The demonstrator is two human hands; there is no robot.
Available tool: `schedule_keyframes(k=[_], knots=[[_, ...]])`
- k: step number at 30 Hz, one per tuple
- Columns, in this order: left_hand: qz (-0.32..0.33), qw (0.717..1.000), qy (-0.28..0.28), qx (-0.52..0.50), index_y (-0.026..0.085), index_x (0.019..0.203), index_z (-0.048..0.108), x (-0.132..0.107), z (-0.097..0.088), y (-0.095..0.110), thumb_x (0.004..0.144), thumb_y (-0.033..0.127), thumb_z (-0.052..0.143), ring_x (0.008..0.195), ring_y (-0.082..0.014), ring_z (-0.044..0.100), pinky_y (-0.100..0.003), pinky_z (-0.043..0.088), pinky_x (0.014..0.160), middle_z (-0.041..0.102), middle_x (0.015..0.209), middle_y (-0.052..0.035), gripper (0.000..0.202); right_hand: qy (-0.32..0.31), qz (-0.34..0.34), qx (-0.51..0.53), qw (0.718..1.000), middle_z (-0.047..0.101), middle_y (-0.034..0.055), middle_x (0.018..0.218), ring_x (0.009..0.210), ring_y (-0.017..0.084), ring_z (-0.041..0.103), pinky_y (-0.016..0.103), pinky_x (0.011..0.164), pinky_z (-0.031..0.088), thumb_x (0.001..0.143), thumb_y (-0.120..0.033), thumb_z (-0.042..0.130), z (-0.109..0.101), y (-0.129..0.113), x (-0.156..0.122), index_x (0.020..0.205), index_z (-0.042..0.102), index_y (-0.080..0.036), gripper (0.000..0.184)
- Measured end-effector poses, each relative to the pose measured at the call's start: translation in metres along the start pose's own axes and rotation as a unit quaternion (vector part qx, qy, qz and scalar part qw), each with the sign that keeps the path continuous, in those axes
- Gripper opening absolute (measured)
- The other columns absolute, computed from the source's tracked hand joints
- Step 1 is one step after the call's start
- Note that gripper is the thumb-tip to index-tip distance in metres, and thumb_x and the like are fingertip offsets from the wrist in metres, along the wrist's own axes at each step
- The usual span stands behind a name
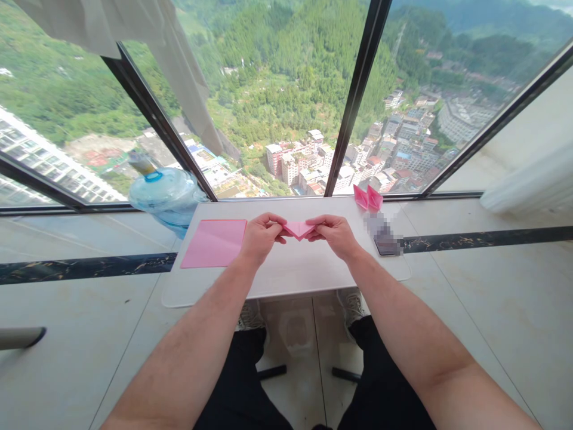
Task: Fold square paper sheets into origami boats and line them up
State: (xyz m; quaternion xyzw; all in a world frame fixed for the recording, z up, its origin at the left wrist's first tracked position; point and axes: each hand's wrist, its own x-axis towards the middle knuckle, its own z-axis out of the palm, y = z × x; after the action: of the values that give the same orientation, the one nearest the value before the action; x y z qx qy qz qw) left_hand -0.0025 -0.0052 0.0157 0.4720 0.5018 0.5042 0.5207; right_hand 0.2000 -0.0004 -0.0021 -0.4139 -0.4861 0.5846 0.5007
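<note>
A folded piece of pink paper (298,229) is stretched between my two hands above the white table, its lower edge coming to a point in the middle. My left hand (264,236) pinches its left end between thumb and fingers. At the right end, my right hand (332,233) grips it the same way. The parts of the paper under the fingertips are hidden. Just left of my left hand, pink paper sheets (213,243) lie flat on the table. A finished-looking pink folded paper shape (368,197) stands at the table's back right corner.
The low white table (286,278) stands against tall windows. A phone-like dark item (387,245), partly blurred out, lies at its right edge. A large blue water bottle (165,194) is behind the left corner. My shoes (353,304) are under the front edge.
</note>
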Motion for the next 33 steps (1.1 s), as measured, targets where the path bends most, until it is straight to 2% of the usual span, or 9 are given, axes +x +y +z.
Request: schedule_keyframes(k=[3,13,17,21,25,27,33], knots=[[-0.001,1.0,-0.016,-0.001,0.015,0.082,0.066,-0.002,0.0,0.002,0.066,0.02,0.066,0.069,-0.0221,0.073,-0.029,0.055,0.057,0.075,0.069,-0.007,0.017,0.007,-0.01,-0.007,1.0,0.075,0.0032,0.073,0.067,0.017,0.072,0.034,0.072,0.063,0.068,-0.023,0.068,-0.001,0.002,0.001,0.085,0.079,-0.017,0.021],[-0.024,0.999,0.005,-0.042,0.015,0.076,0.066,-0.001,0.0,0.001,0.062,0.02,0.066,0.067,-0.0213,0.072,-0.029,0.055,0.056,0.069,0.063,-0.0039,0.015,0.001,0.004,0.008,1.0,0.075,0.0033,0.075,0.069,0.018,0.072,0.037,0.074,0.064,0.066,-0.024,0.07,0.003,-0.002,-0.002,0.077,0.078,-0.018,0.014],[-0.032,0.997,0.0,-0.072,0.016,0.077,0.063,-0.003,0.003,0.0,0.065,0.024,0.068,0.063,-0.0191,0.069,-0.028,0.055,0.055,0.067,0.062,-0.0021,0.016,0.003,0.003,0.008,1.0,0.075,0.0034,0.074,0.069,0.018,0.072,0.036,0.074,0.064,0.067,-0.022,0.07,0.003,0.001,-0.001,0.077,0.078,-0.018,0.015],[-0.02,0.999,-0.011,-0.03,0.017,0.086,0.062,-0.005,0.011,-0.003,0.065,0.031,0.079,0.056,-0.015,0.064,-0.027,0.053,0.055,0.066,0.062,0.0001,0.031,0.013,0.006,0.002,1.0,0.074,0.0027,0.071,0.067,0.017,0.071,0.036,0.074,0.064,0.066,-0.02,0.067,0.002,0.002,-0.001,0.076,0.079,-0.018,0.016],[-0.033,0.999,-0.005,-0.015,0.015,0.101,0.068,-0.004,0.016,-0.007,0.063,0.033,0.083,0.065,-0.016,0.066,-0.029,0.057,0.062,0.071,0.073,-0.003,0.045,0.013,-0.002,-0.019,1.0,0.074,0.0022,0.072,0.07,0.018,0.071,0.036,0.075,0.063,0.066,-0.021,0.065,0.002,0.002,0.0,0.075,0.079,-0.018,0.017],[-0.044,0.999,0.001,-0.025,0.013,0.098,0.07,-0.003,0.017,-0.009,0.062,0.035,0.084,0.07,-0.0173,0.068,-0.031,0.058,0.066,0.072,0.079,-0.0052,0.045,0.016,-0.013,-0.042,0.999,0.074,0.0017,0.07,0.069,0.017,0.07,0.035,0.073,0.062,0.067,-0.023,0.065,0.002,0.002,0.001,0.075,0.079,-0.018,0.017],[-0.075,0.994,0.004,-0.083,0.013,0.093,0.072,-0.003,0.018,-0.011,0.054,0.036,0.089,0.072,-0.0179,0.067,-0.034,0.057,0.071,0.072,0.078,-0.0049,0.048,0.014,-0.03,-0.09,0.995,0.073,0.0019,0.069,0.064,0.016,0.067,0.031,0.067,0.058,0.069,-0.028,0.073,0.007,0.002,-0.003,0.079,0.079,-0.018,0.015]])
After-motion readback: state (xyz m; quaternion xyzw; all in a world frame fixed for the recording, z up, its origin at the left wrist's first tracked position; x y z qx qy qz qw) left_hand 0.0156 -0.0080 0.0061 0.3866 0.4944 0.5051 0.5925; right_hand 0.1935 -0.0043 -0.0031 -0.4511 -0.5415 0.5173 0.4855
